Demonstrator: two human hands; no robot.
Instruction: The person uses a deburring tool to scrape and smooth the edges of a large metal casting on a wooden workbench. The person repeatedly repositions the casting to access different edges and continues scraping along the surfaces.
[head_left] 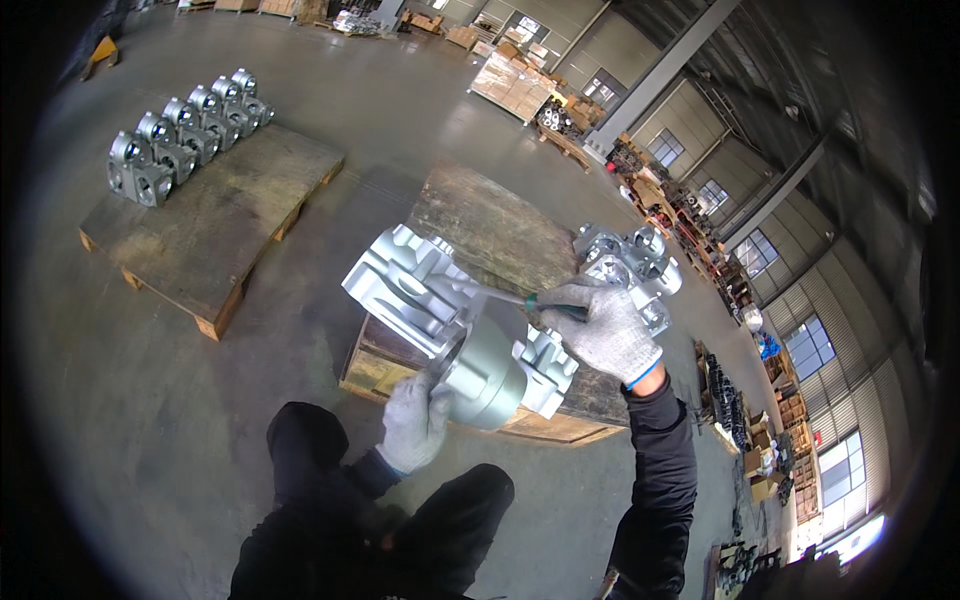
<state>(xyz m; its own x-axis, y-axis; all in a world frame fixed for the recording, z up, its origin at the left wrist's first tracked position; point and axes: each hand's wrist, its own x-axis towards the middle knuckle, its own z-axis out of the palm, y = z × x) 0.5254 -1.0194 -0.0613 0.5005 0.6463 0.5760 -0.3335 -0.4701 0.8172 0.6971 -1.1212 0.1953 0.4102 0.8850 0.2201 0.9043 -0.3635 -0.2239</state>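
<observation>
A large silvery metal casting (pixel 485 378), with a round flanged barrel and ribbed blocks, rests near the front edge of a wooden pallet (pixel 480 215). My left hand (pixel 412 425), in a light knitted glove, has its fingers curled over the left edge of the barrel. In my gloved right hand (pixel 603 330) is a hand tool with a dark green handle and a long metal shaft (pixel 492 292). Its shaft points left, and the far end lies against the casting's ribbed upper part. Whether it is a file or a scraper I cannot tell.
More silvery castings (pixel 640 262) stand on the pallet just beyond my right hand. To the left, another low pallet (pixel 200 235) carries a row of several similar castings (pixel 185 135). Stacked boxes (pixel 510 85) and a steel column (pixel 660 70) are farther back. Shelved goods line the right wall.
</observation>
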